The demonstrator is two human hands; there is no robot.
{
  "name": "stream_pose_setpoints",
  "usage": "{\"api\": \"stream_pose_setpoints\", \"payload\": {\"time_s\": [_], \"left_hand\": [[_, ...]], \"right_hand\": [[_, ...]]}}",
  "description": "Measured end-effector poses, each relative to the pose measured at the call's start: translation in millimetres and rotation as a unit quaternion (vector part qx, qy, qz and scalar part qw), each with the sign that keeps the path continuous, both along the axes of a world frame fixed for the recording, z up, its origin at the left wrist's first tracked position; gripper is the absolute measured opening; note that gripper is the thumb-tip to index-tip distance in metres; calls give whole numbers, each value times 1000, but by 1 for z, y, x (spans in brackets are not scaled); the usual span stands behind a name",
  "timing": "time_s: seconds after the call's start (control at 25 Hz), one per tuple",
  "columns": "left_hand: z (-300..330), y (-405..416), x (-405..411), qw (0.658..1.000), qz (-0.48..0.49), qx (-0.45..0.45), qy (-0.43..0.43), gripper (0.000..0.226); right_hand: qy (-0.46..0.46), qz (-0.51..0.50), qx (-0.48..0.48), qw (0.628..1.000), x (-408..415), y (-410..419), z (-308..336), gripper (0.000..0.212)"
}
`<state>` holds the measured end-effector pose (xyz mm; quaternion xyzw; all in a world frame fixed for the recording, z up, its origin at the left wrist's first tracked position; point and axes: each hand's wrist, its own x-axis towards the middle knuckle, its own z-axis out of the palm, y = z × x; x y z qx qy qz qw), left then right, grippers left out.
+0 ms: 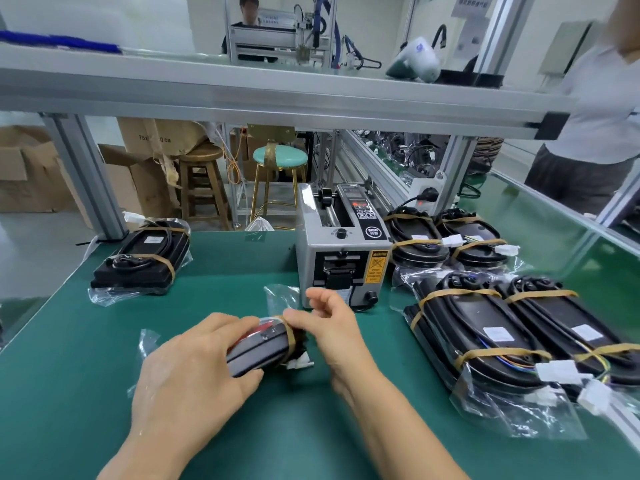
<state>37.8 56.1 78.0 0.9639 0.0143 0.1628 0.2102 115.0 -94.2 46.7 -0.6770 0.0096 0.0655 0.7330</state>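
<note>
At the far left of the green desk [239, 268] a finished pack [142, 259] is lying in its bag, well apart from the work. Toward the middle, the left hand [194, 372] is gripping the black unit [256, 353], with its fingers curled over the top and the thumb lying against the near side. The unit is sitting low over the desk right in front of the person, near the tape dispenser [341, 258].

It is looking like a long, flat housing of black plastic with rounded ends and a ridged rim. It is wrapped in a clear bag [280, 296] whose loose end is sticking up behind it. Something red is showing through the film near the top, and a white connector [301, 364] is poking out at the right end. A brown tape band [290, 336] is circling that end.

The right hand [329, 327] is working there. Its thumb tip is lying on the band while the other fingers are hanging loosely bent above it. I cannot tell whether it is pinching the tape or only pressing it.

The housing is likely stiff and fairly weighty, and the film over it slippery. The best hold is probably across the body's width, as the left hand is doing, never by the bag's loose end or the connector's thin leads.

Further right, rows of finished packs [502, 327] are lying side by side.
</note>
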Motion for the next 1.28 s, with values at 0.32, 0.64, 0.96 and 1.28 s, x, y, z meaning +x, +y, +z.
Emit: {"api": "stream_pose_setpoints", "payload": {"time_s": [0.32,0.64,0.96,1.28], "left_hand": [[-13,33,2,875,-128,-435,-171,67],[-35,24,-10,853,-143,-476,-158,73],[0,29,-10,924,-174,-286,-186,102],[-14,66,-12,892,-225,-391,-1,94]], "right_hand": [[-122,212,1,970,-23,-35,6,79],[-232,113,-68,964,-21,-19,20,66],[-239,155,-67,956,-16,-4,16,64],[-44,285,182,940,-3,6,11,73]]}}
